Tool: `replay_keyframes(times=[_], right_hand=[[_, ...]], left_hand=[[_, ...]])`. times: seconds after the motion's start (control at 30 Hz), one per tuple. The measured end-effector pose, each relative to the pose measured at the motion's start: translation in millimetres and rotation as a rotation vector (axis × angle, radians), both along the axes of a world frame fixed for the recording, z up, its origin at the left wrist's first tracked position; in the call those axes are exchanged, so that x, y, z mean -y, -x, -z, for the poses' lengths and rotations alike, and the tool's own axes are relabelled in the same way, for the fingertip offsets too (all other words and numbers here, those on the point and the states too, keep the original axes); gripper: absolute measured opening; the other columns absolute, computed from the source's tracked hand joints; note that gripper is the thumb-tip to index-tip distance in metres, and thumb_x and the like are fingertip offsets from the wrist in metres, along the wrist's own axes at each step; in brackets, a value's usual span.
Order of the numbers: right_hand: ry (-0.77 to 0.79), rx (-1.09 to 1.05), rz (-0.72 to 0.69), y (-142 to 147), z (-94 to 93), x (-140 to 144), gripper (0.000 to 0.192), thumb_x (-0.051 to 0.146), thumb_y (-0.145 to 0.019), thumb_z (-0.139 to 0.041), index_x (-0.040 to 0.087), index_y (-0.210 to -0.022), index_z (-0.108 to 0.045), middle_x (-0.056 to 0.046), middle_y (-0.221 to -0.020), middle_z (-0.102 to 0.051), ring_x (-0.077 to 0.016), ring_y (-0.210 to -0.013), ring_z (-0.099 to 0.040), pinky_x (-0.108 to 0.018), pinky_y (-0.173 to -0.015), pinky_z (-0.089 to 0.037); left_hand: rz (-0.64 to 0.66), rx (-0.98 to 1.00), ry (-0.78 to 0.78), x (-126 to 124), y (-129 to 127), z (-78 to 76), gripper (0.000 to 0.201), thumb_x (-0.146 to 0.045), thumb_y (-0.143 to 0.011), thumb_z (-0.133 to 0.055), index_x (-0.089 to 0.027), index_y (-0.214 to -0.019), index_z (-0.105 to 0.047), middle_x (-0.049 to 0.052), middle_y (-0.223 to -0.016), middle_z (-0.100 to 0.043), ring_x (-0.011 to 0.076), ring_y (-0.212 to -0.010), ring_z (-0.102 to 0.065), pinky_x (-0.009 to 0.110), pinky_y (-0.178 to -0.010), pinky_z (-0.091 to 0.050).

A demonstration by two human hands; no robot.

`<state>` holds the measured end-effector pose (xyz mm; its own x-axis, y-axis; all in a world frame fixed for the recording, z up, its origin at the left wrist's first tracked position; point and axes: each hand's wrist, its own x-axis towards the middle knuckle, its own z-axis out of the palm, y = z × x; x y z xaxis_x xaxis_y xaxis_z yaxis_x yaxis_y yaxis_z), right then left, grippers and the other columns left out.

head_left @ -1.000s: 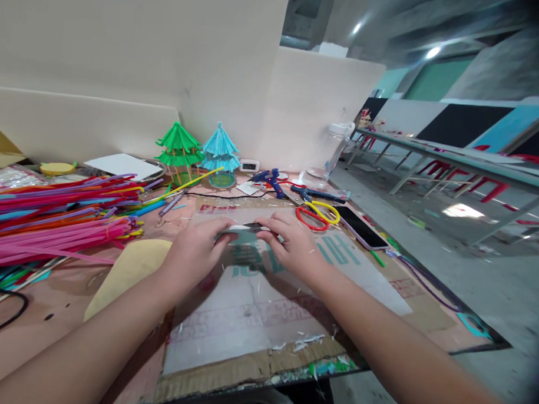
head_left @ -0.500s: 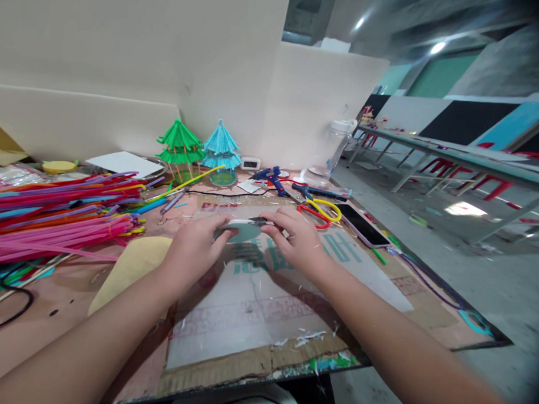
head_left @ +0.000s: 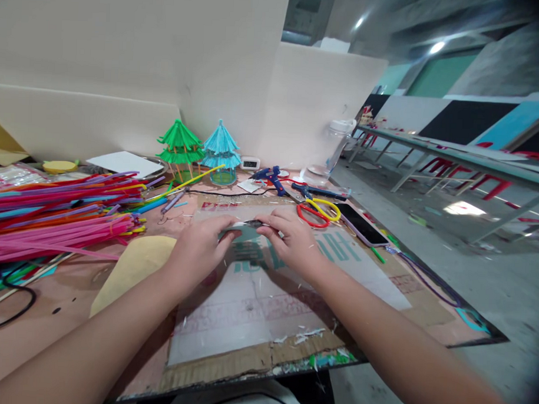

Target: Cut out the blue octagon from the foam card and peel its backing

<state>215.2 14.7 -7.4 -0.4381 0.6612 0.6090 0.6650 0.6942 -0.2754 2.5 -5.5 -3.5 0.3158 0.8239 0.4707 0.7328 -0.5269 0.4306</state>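
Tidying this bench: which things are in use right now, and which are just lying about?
In use: left hand, right hand, small grey piece held between them, cardboard mat.
Lying about: scissors, phone, glue gun, straws.

Both forearms reach forward from near edge, converging toward middle of worktop. Left hand (head_left: 200,251) palm-down, fingers curled, thumb tip forward. Right hand (head_left: 293,243) palm-down, fingertips pinched toward left; grip apparently closed, detail blurred.
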Motion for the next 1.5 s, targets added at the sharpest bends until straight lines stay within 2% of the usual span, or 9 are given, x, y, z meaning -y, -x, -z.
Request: replay_keyframes(times=[0.27, 0.4, 0.6, 0.77, 1.0, 1.23, 1.33, 1.5], right_hand=[[0.011, -0.014, -0.007, 1.4, -0.2, 1.8, 0.031, 0.039, -0.096, -0.051, 0.018, -0.109, -0.071, -0.006, -0.081, -0.063, -0.0194, -0.079, -0.058, -0.03, -0.07, -0.042], [0.003, -0.032, -0.004, 1.2, 1.7, 1.0, 0.031, 0.041, -0.096, -0.049, 0.021, -0.106, -0.072, -0.005, -0.08, -0.063, -0.0184, -0.077, -0.057, -0.03, -0.07, -0.041], [-0.003, -0.076, -0.01, -0.1, 1.9, -2.0, 0.032, 0.04, -0.096, -0.05, 0.017, -0.106, -0.07, -0.005, -0.078, -0.062, -0.0178, -0.073, -0.057, -0.029, -0.067, -0.042], [0.009, -0.031, -0.005, 1.4, 0.7, -0.4, 0.029, 0.038, -0.095, -0.052, 0.018, -0.106, -0.07, -0.004, -0.079, -0.062, -0.0176, -0.073, -0.056, -0.029, -0.068, -0.042], [0.006, 0.002, -0.024, 8.4, 0.4, 4.0, 0.028, 0.036, -0.096, -0.051, 0.017, -0.108, -0.069, -0.005, -0.083, -0.064, -0.0175, -0.075, -0.056, -0.03, -0.07, -0.042], [-0.017, -0.024, -0.039, 9.4, 0.8, 3.5, 0.029, 0.036, -0.096, -0.051, 0.018, -0.105, -0.071, -0.005, -0.081, -0.064, -0.0176, -0.075, -0.057, -0.029, -0.069, -0.043], [0.01, -0.08, -0.036, 8.1, 1.9, 1.6, 0.028, 0.035, -0.096, -0.05, 0.018, -0.105, -0.071, -0.006, -0.082, -0.065, -0.0176, -0.075, -0.058, -0.03, -0.069, -0.044], [0.076, -0.301, 0.038, 2.2, 0.5, -4.7, 0.029, 0.037, -0.091, -0.055, 0.017, -0.107, -0.069, -0.007, -0.087, -0.07, -0.0179, -0.073, -0.06, -0.03, -0.067, -0.047]], left_hand=[[0.01, -0.028, -0.016, 1.2, 0.9, 1.3, 0.021, -0.023, -0.091, -0.052, -0.021, -0.104, -0.068, 0.005, -0.1, -0.075, 0.0237, -0.091, -0.067, 0.032, -0.078, -0.044], [-0.011, -0.047, -0.029, 0.6, 1.1, 2.6, 0.021, -0.024, -0.09, -0.052, -0.021, -0.102, -0.069, 0.004, -0.099, -0.075, 0.0243, -0.089, -0.066, 0.032, -0.074, -0.044], [-0.003, 0.011, 0.021, -0.2, 0.4, -2.0, 0.021, -0.022, -0.09, -0.052, -0.022, -0.102, -0.07, 0.002, -0.097, -0.075, 0.0212, -0.087, -0.067, 0.029, -0.072, -0.045], [0.006, 0.009, -0.037, 0.4, 0.5, -1.9, 0.019, -0.021, -0.089, -0.054, -0.021, -0.1, -0.07, 0.002, -0.098, -0.076, 0.02, -0.085, -0.068, 0.028, -0.073, -0.046], [0.038, -0.028, -0.074, -0.3, -0.7, 3.7, 0.022, -0.019, -0.089, -0.056, -0.02, -0.107, -0.069, 0.006, -0.102, -0.075, 0.0229, -0.091, -0.069, 0.031, -0.077, -0.049], [0.021, -0.041, -0.043, 0.2, -0.6, 5.1, 0.021, -0.022, -0.09, -0.055, -0.02, -0.104, -0.07, 0.007, -0.102, -0.075, 0.0246, -0.091, -0.069, 0.033, -0.075, -0.048], [0.019, -0.014, -0.001, 0.5, -0.6, 3.0, 0.02, -0.022, -0.09, -0.054, -0.02, -0.102, -0.07, 0.005, -0.1, -0.075, 0.0234, -0.088, -0.068, 0.032, -0.074, -0.047], [-0.009, 0.16, 0.089, -2.4, 0.5, -3.9, 0.019, -0.028, -0.088, -0.057, -0.021, -0.099, -0.071, 0.002, -0.092, -0.075, 0.0206, -0.082, -0.066, 0.029, -0.071, -0.045]])
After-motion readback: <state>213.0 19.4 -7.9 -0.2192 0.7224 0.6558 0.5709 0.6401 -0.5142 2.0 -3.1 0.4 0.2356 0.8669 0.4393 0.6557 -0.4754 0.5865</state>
